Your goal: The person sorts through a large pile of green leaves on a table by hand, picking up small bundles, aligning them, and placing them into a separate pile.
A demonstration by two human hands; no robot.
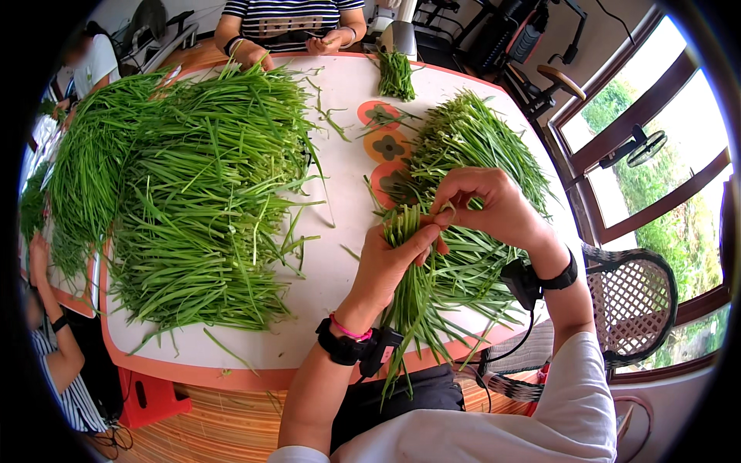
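A bunch of long green chives (417, 301) is gripped in my left hand (386, 266), its pale cut stem ends pointing up and away, its leaves hanging over the table's near edge. Close to those stem ends, my right hand (494, 202) is closed in a pinch, thumb against fingers, touching or nearly touching my left fingertips. What it pinches, if anything, is too small to make out. Beyond and beneath my hands lies a loose pile of chives (482, 150) on the right of the table. A far larger heap of chives (208, 201) covers the left side.
The white table (332, 255) has an orange rim and printed flowers. A small bundle of chives (396, 76) lies at its far edge. Across sits a person in a striped top (293, 17), handling stems; others work at the left. A woven chair (629, 305) stands at the right.
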